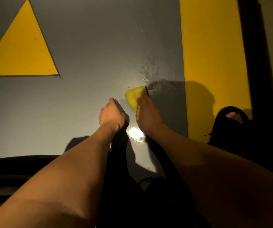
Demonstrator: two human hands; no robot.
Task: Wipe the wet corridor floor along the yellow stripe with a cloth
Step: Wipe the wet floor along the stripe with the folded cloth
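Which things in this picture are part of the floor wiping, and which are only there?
Part of the job:
- yellow cloth, under the right hand
- wet patch on the grey floor
- yellow stripe

Only there:
- yellow triangle
- black sandal
- left hand, resting on the floor

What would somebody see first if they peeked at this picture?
Probably the big yellow triangle painted on the grey floor at the upper left, and the wide yellow stripe running down the right side. Next, in the middle, the right hand pressing a yellow cloth onto the floor beside a patch of water droplets, with a bright glare spot shining between the wrists.
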